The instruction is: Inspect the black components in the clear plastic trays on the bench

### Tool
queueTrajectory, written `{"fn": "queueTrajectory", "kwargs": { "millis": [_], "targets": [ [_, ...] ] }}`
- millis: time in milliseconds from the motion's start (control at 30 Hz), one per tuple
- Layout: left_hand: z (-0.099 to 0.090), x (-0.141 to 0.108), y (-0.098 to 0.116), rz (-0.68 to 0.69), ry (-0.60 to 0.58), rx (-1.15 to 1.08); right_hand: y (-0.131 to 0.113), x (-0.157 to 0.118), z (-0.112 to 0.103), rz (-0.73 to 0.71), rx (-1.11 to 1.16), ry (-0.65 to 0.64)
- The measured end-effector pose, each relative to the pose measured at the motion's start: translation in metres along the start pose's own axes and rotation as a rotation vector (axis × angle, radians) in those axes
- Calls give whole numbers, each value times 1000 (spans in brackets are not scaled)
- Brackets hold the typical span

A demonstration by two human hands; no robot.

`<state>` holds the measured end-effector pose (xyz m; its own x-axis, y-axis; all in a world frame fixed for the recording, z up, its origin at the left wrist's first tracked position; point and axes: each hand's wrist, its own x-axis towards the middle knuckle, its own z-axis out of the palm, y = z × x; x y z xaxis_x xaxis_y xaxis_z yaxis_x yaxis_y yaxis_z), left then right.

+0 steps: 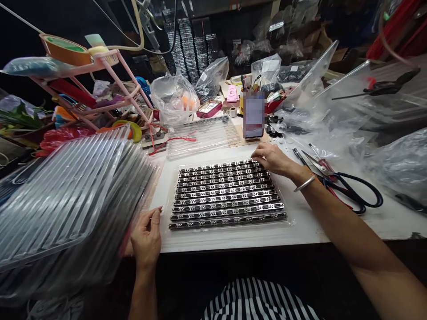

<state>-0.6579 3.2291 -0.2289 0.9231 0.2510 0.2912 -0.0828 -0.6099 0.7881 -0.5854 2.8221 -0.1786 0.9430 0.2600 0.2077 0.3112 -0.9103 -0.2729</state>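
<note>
A clear plastic tray point(288, 221) lies on the white table, filled with several rows of metal connectors point(230, 194). At the tray's top right corner, my right hand point(271, 158) has its fingers bent down onto the end of the farthest row; what its fingertips pinch, if anything, is hidden. My left hand point(147, 231) is closed beside the tray's lower left side, at the table's front edge, thumb against the fingers. Anything inside that hand is too small to tell.
Stacked clear trays point(70, 191) fill the left. Another clear tray point(203, 138) lies behind the filled one, near a propped phone point(254, 116). Black-handled scissors point(350, 189) and other tools lie right of my right wrist. Plastic bags point(400, 169) crowd the far right.
</note>
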Motion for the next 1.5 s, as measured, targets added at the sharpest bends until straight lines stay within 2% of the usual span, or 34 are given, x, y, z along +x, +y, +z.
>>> {"fn": "queueTrajectory", "kwargs": {
  "millis": [167,267,333,400,500,600,700,767,900,1067,1233,1500],
  "targets": [
    [0,0,4,-48,6,0,10,2,-17,132,-5,198],
    [0,0,2,-59,-16,-1,4,-9,-32,162,-14,276],
    [0,1,1,-55,-45,-3,-6,-26,-40,139,-25,263],
    [1,1,-1,-61,-70,-10,-18,-51,-43,108,-20,181],
    [2,0,1,-76,-100,-22,-36,-96,-33,131,58,111],
    [2,-3,7,-57,-147,-6,-50,-135,-11,300,192,206],
    [-2,-9,13,-10,-176,35,-63,-154,10,482,303,281],
    [-5,-12,16,14,-185,57,-70,-157,19,522,345,327],
    [-8,-17,15,56,-188,90,-77,-153,24,492,335,392],
    [-7,-18,12,89,-182,86,-77,-153,23,447,323,384],
    [-4,-18,11,108,-177,65,-77,-156,24,464,293,371],
    [-5,-21,13,57,-196,-11,-77,-158,24,456,261,386]
  ]
}}
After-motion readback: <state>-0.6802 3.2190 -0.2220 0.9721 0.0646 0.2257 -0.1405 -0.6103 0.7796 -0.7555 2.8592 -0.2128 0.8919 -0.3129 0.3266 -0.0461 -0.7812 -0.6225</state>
